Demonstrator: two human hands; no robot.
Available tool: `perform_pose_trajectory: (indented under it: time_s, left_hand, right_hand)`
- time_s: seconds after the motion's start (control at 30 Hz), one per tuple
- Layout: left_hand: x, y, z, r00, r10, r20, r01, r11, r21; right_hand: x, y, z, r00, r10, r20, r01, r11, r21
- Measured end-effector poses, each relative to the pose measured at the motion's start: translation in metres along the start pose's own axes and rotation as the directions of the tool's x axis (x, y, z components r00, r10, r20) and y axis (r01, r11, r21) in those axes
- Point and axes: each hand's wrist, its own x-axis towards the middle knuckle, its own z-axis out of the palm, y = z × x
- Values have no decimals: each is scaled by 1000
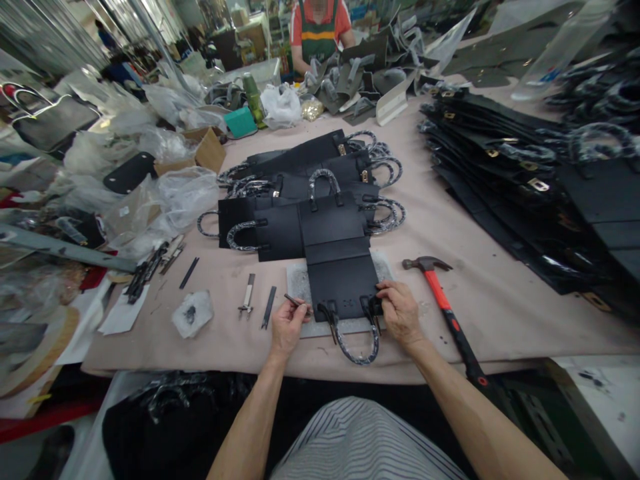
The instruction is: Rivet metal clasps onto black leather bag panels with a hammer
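Note:
A black bag panel (345, 277) with a plastic-wrapped handle (357, 359) lies on a grey slab (299, 283) in front of me. My left hand (287, 327) is closed around a thin dark rod-like tool (293, 299), just left of the panel. On the panel's right edge, near one handle tab, my right hand (400, 310) has its fingers pinched together; they seem to grip the panel's edge, though the fingertips are partly hidden. A claw hammer (443, 300) with a red and black grip rests to the right of that hand.
Flat black bag pieces (320, 163) are piled behind the panel. A tall stack of black bag pieces (505, 173) stands at right. Left lie a dark metal strip (269, 307), a divider-like tool (247, 297) and a clear plastic wad (193, 313). A co-worker (321, 33) sits opposite.

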Motion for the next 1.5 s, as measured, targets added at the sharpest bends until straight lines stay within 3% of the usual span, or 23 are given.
perform_pose_trajectory:
  time_s: [1.5]
  left_hand:
    - [1,-7,-2,999,45,7,-45,997,57]
  right_hand:
    - [-1,2,1,1000,-27,1,27,1000,-12]
